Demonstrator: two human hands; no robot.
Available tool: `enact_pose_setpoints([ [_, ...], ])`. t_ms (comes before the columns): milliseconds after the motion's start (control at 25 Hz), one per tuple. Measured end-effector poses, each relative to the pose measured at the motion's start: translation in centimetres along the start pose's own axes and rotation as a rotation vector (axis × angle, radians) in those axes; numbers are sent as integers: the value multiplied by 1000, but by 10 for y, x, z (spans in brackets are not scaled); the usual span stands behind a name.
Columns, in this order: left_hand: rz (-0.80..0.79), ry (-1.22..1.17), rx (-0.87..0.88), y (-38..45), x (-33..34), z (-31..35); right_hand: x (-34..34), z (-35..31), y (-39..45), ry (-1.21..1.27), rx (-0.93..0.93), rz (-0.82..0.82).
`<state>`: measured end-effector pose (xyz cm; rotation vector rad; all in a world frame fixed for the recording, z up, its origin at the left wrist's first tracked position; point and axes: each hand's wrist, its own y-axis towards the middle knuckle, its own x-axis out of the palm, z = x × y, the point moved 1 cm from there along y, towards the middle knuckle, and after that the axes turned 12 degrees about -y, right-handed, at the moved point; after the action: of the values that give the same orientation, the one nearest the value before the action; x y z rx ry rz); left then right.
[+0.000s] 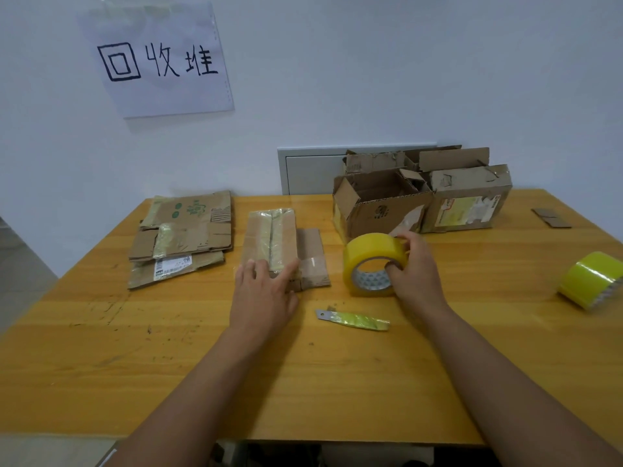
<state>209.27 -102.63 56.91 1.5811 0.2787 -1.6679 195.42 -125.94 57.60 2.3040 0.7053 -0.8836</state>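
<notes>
While the left hand (261, 291) presses flat-fingered on the flattened carton (271, 246) at table centre, the right hand (409, 264), fingers curled through the tape roll (369, 264) just right, should draw tape taut and level across.

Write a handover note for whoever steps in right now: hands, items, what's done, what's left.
Left hand: flat, pressing the folded box onto the table.
Right hand: grips the tape roll, which stands on edge right of that box.
Blade lies near the hands; second roll is far right.
Done: flat stack at left; folded box already carries some tape.
Left: probably finish taping it, then the upright boxes at back.
</notes>
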Motion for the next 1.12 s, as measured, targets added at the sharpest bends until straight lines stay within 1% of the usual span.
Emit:
enact_pose_setpoints([
  [80,-12,-12,-4,-2,-2,0,3,6,-4,103,86,-159],
  [120,-4,-25,-1,-2,-4,0,0,10,-4,99,90,-172],
  [160,3,-34,3,-2,-7,0,-6,15,-2,78,93,-110],
  [240,-25,-32,-15,-2,-10,2,-20,27,0,24,136,101],
  [280,-42,-24,-30,-1,-11,4,-24,32,-1,32,169,148],
  [320,-50,-13,-41,-1,-10,5,-26,34,-3,61,198,134],
  [400,-51,6,-44,0,-8,6,-23,40,-8,97,230,23],
  [440,-51,6,-47,1,-8,6,-21,44,-10,88,232,-1],
  [480,-54,-3,-52,1,-9,7,-22,49,-10,93,245,25],
  [560,-60,-24,-71,0,-12,9,-24,55,-4,124,305,154],
  [600,-58,-22,-77,0,-14,10,-23,57,-2,123,322,193],
  [720,-77,5,-65,0,-12,9,-17,58,-3,86,329,185],
  [760,-89,16,-62,0,-10,8,-17,56,-6,71,337,195],
  [800,-100,26,-64,0,-8,7,-18,54,-10,49,329,239],
  [880,-109,36,-65,0,-5,6,-22,44,-21,-36,219,412],
  [920,-107,33,-61,-1,-4,6,-23,36,-28,-79,123,490],
  [960,-103,23,-55,-1,-4,5,-22,26,-34,-102,13,532],
  [1000,-103,10,-48,-2,-4,5,-19,16,-40,-109,-105,520],
  [1040,-109,0,-43,-2,-5,4,-16,5,-46,-113,-226,454],
  [1080,-117,-8,-39,-3,-6,3,-12,-4,-51,-133,-340,335],
  [1120,-122,-16,-33,-3,-6,1,-8,-12,-56,-192,-430,166],
])
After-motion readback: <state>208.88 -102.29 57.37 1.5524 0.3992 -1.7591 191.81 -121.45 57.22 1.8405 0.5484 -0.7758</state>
